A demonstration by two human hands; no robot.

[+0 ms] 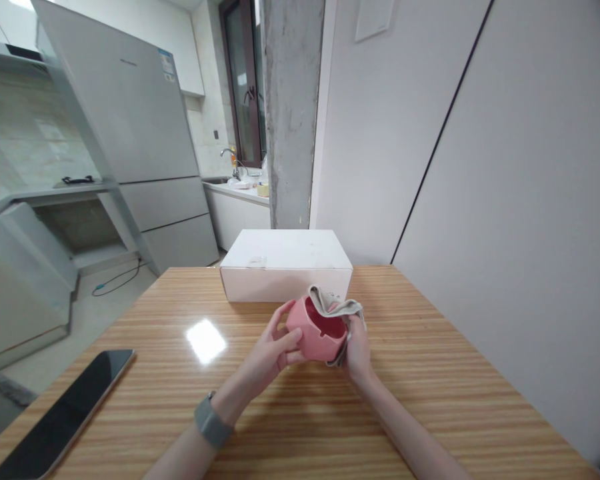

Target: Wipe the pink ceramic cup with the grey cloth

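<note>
A pink ashtray (314,337), bowl-shaped with a small notch in its rim, is held tilted above the table. My left hand (283,340) grips it from the left, thumb on the outer wall and fingers around its side. On the right, my right hand (356,347) is closed on a grey-beige cloth (347,308). The cloth lies over the ashtray's rim, one part reaching toward the opening and another hanging below along the right side. Some right fingers are hidden behind the cloth and the ashtray.
Just beyond my hands, a white cardboard box (286,283) stands on the wood-grain table (430,400). A black phone (65,413) lies near the table's left edge. A white wall (505,220) runs along the right; a fridge (125,107) and kitchen counter are farther back.
</note>
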